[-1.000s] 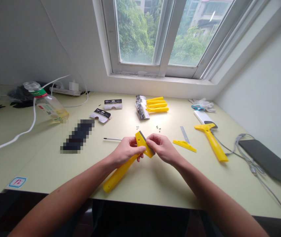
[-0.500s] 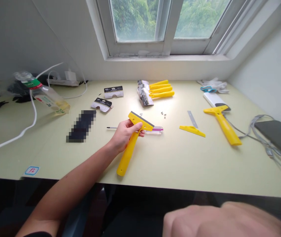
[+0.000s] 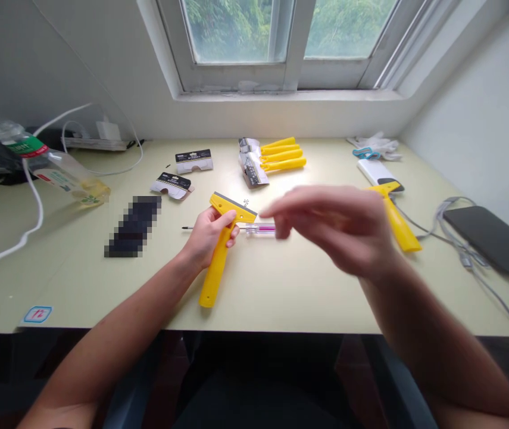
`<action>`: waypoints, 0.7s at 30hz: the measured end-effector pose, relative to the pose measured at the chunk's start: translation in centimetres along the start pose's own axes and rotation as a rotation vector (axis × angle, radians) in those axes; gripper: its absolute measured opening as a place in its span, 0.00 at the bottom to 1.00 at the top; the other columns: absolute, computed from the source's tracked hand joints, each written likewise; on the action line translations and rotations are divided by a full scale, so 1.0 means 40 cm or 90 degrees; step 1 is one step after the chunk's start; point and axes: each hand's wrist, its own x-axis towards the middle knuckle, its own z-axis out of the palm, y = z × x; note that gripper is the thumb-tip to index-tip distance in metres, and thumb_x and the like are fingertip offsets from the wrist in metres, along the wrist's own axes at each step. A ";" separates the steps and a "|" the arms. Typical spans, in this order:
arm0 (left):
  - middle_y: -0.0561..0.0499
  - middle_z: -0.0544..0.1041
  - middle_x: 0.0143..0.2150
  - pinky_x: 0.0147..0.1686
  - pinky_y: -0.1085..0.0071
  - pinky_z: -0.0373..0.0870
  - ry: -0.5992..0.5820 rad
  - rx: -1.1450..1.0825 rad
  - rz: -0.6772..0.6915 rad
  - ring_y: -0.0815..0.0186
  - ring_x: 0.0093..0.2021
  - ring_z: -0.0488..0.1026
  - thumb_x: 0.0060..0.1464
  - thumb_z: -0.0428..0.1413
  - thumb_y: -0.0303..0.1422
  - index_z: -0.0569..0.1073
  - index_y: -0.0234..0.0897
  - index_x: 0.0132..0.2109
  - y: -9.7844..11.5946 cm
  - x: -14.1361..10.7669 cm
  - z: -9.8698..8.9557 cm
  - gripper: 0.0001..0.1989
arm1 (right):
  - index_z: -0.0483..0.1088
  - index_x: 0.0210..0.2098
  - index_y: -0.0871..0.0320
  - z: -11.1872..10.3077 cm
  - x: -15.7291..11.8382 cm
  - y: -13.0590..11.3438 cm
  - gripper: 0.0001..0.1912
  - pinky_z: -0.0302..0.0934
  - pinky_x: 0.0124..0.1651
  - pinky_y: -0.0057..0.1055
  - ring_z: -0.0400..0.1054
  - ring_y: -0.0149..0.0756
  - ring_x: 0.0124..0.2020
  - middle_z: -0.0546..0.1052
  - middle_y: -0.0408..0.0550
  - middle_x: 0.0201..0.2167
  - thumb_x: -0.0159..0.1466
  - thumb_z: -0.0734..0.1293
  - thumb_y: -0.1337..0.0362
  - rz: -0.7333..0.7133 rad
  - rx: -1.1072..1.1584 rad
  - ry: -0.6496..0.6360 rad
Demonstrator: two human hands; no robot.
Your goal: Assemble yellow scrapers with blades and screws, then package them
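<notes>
My left hand [image 3: 209, 232] is closed around the neck of a yellow scraper [image 3: 215, 265], thumb on its head. The scraper's handle points down toward me, and a grey strip runs along its top edge. A screwdriver [image 3: 261, 229] with a clear and magenta handle lies on the table behind that hand. My right hand [image 3: 341, 223], blurred, hovers just right of the scraper's head, fingers loosely stretched toward it with nothing visible in them. It hides part of the table, including the spot where a loose blade and yellow cover lay. Small metal bits [image 3: 246, 202] lie behind the scraper.
Packaged yellow scrapers [image 3: 283, 155] lie at the back, with two cardboard sleeves [image 3: 194, 161] to their left. Another yellow scraper [image 3: 401, 223] rests against a white power bank [image 3: 374, 173]. A bottle [image 3: 66, 176] leans at left; cables [image 3: 448, 229] and a dark phone-like slab [image 3: 493, 235] lie right.
My right hand has risen from the lower right corner, over the table toward the scraper's head. My left hand keeps hold of the scraper. The whole view has shifted slightly.
</notes>
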 end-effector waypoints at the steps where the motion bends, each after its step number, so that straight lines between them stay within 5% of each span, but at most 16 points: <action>1: 0.55 0.69 0.28 0.15 0.79 0.59 0.007 -0.008 0.008 0.75 0.21 0.66 0.50 0.63 0.32 0.67 0.34 0.37 0.004 0.004 -0.004 0.12 | 0.78 0.48 0.53 0.004 0.053 0.043 0.15 0.67 0.38 0.32 0.73 0.34 0.33 0.79 0.45 0.31 0.67 0.63 0.65 0.026 -0.064 -0.011; 4: 0.53 0.70 0.33 0.16 0.79 0.58 0.013 -0.036 0.030 0.76 0.22 0.67 0.49 0.63 0.31 0.66 0.34 0.38 0.015 0.017 -0.021 0.13 | 0.80 0.43 0.58 0.043 0.167 0.165 0.13 0.64 0.38 0.33 0.72 0.35 0.33 0.80 0.49 0.32 0.65 0.63 0.71 0.108 -0.281 -0.128; 7: 0.53 0.69 0.34 0.17 0.79 0.59 0.020 -0.049 0.043 0.75 0.23 0.68 0.49 0.63 0.31 0.66 0.33 0.38 0.020 0.026 -0.038 0.14 | 0.78 0.47 0.57 0.085 0.206 0.230 0.14 0.60 0.38 0.31 0.72 0.37 0.37 0.80 0.52 0.40 0.66 0.64 0.69 0.086 -0.396 -0.263; 13: 0.52 0.69 0.33 0.18 0.78 0.62 0.000 -0.064 0.061 0.74 0.24 0.68 0.49 0.63 0.31 0.67 0.33 0.37 0.025 0.028 -0.051 0.13 | 0.79 0.43 0.56 0.115 0.230 0.229 0.11 0.53 0.33 0.30 0.70 0.37 0.37 0.76 0.51 0.40 0.67 0.64 0.69 0.050 -0.519 -0.343; 21: 0.53 0.69 0.30 0.18 0.78 0.62 -0.019 -0.082 0.047 0.73 0.25 0.68 0.50 0.63 0.32 0.67 0.33 0.39 0.032 0.019 -0.044 0.13 | 0.76 0.35 0.61 0.125 0.253 0.238 0.10 0.52 0.33 0.30 0.68 0.37 0.35 0.75 0.54 0.38 0.64 0.62 0.74 0.059 -0.507 -0.385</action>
